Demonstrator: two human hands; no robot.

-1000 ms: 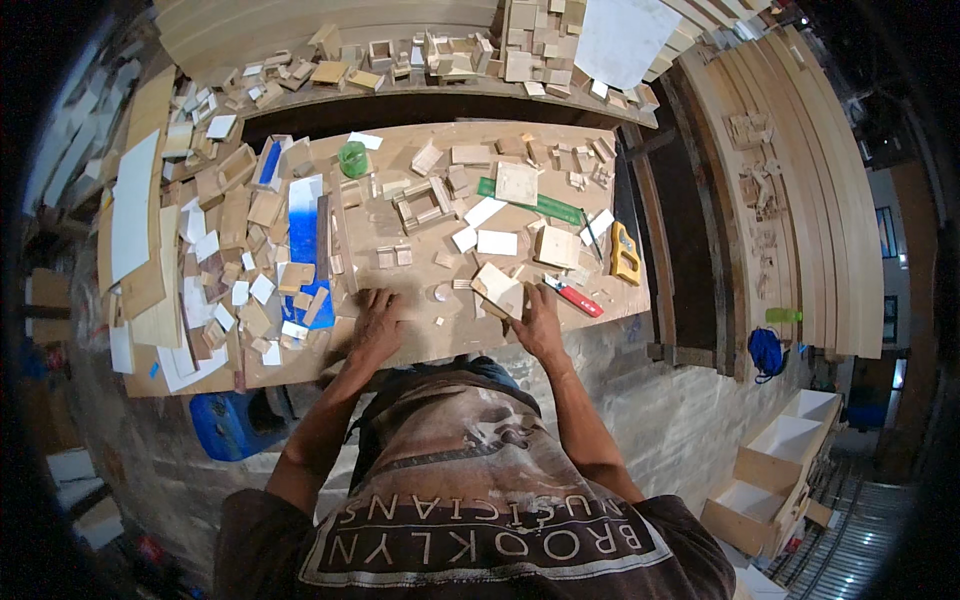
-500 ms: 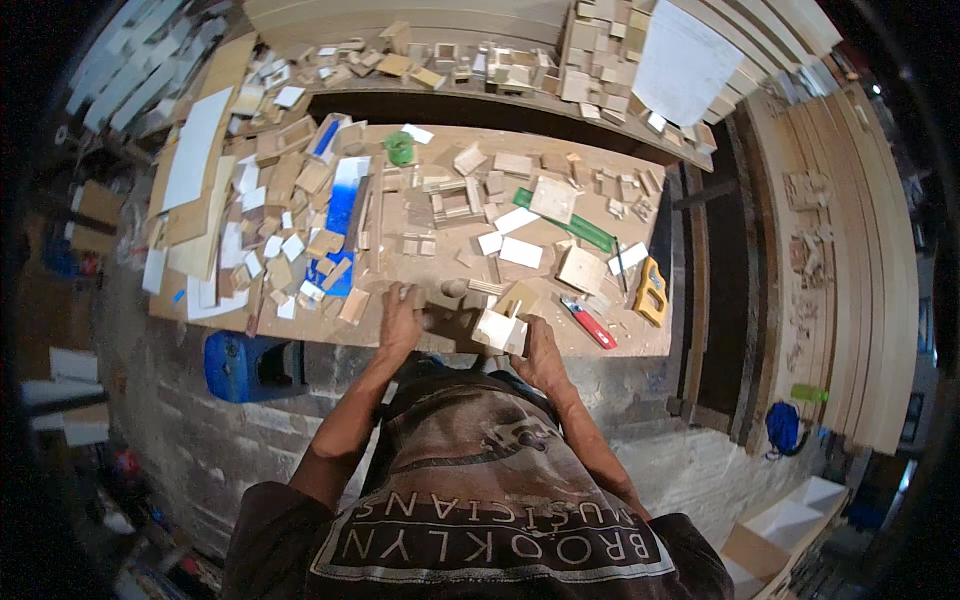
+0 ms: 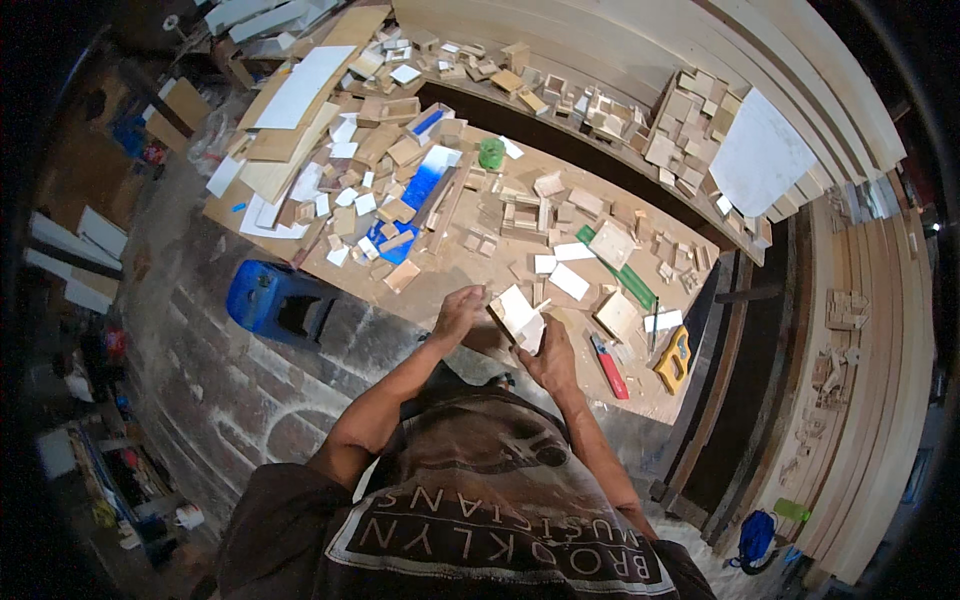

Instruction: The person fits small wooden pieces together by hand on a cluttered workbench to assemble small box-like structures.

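My right hand grips a small pale wooden box by its near right side, tilted above the front edge of the workbench. A thin light stick seems to poke out beside it. My left hand is at the box's left side, its fingers bent and loosely apart; whether the fingertips touch the box cannot be told. Right of my right hand lies a red-handled cutter or knife. Behind it sits a square wooden block, and beyond the box lie white cards.
A yellow-handled saw rests at the bench's right edge. Wood offcuts and a blue sheet crowd the left. A green tape roll stands near the back, below a shelf of small blocks. A blue stool stands on the floor.
The box has been raised from the bench edge and tilted in my right hand. My left hand has moved in from the bench on the left to beside it. The view has turned.
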